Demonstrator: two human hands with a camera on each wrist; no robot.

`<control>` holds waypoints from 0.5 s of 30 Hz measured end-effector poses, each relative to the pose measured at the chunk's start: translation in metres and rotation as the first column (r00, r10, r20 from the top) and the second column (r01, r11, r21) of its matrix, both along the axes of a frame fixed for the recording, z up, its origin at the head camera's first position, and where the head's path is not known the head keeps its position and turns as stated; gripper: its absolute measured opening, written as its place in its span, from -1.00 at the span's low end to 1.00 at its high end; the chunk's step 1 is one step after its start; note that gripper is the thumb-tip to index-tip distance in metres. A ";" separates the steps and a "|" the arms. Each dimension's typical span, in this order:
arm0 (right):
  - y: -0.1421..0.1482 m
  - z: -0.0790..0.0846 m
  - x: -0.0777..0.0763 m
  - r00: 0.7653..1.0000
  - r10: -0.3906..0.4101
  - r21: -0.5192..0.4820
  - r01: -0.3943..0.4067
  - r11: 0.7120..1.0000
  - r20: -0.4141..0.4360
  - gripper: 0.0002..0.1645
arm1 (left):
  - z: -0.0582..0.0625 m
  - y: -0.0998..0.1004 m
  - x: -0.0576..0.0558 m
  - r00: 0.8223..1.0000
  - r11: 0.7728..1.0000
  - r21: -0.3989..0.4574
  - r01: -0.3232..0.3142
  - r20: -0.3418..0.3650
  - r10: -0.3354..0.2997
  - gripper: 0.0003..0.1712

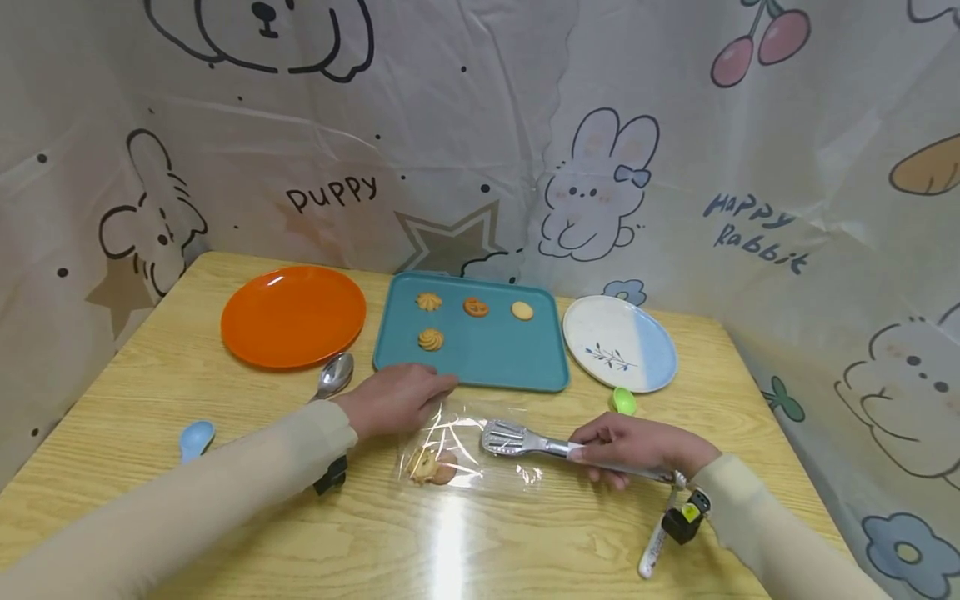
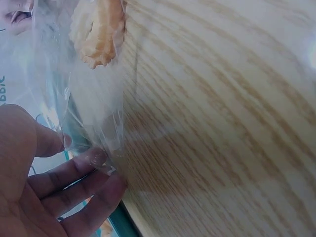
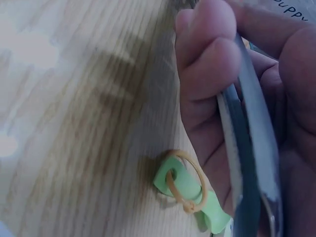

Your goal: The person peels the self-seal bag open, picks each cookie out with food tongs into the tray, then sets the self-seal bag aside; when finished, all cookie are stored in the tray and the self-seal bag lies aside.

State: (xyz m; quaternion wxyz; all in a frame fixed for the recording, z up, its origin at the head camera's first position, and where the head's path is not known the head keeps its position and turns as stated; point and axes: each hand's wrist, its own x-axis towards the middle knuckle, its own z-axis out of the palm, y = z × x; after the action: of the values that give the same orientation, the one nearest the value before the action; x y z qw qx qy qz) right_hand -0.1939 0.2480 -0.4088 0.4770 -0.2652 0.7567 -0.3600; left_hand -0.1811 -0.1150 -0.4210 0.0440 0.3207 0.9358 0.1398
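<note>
Clear plastic bag (image 1: 457, 450) w/ a couple of cookies (image 1: 431, 467) lies flat on the wooden table (image 1: 225, 417), btwn both hands, just in front of the teal tray (image 1: 480, 358). Left hand (image 1: 397, 398) rests at the bag's top-left edge; wrist view shows fingertips (image 2: 94, 158) pinching the plastic, fingers only lightly bent. Right hand (image 1: 637, 446) is curled round the handle of metal tongs (image 1: 525, 440); tong head sits over the bag's right part, apparently closed. Tray carries 4 cookies. Orange plate (image 1: 292, 315) to its left, white-blue plate (image 1: 618, 342) to its right. Metal spoon (image 1: 333, 375), blue spoon (image 1: 197, 437), green spoon (image 1: 622, 402) nearby. Cartoon-print sheets wall the table in.
</note>
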 end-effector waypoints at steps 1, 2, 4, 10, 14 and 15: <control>-0.001 0.000 0.001 1.000 0.003 -0.008 -0.003 1.000 0.009 -0.65 | 0.000 0.000 0.000 1.000 1.000 0.001 -0.001 0.002 0.001 -0.93; -0.002 -0.001 0.002 1.000 0.010 -0.022 -0.009 1.000 0.016 -0.65 | 0.000 0.000 0.000 1.000 1.000 0.001 -0.002 0.000 0.002 -0.93; -0.006 -0.002 0.003 0.999 0.031 -0.043 -0.030 0.999 0.031 -0.63 | 0.000 0.000 0.000 1.000 1.000 0.003 0.002 -0.007 -0.002 -0.94; -0.023 -0.004 0.003 0.994 0.100 -0.049 -0.097 0.994 0.048 -0.65 | -0.001 0.000 0.000 1.000 1.000 0.010 0.013 -0.018 -0.013 -0.94; -0.033 -0.007 0.001 0.990 0.117 -0.050 -0.113 0.992 0.081 -0.63 | -0.001 -0.001 -0.001 1.000 1.000 0.013 0.011 -0.007 -0.011 -0.91; -0.035 -0.007 0.000 0.989 0.117 -0.054 -0.112 0.992 0.090 -0.62 | -0.001 -0.001 -0.001 1.000 1.000 0.014 0.011 -0.006 -0.011 -0.90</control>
State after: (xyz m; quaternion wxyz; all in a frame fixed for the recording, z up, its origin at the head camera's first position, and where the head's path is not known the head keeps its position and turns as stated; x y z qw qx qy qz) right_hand -0.1936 0.2129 -0.4161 0.5249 -0.3027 0.7082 -0.3623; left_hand -0.1820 -0.1161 -0.4219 0.0399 0.3267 0.9331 0.1451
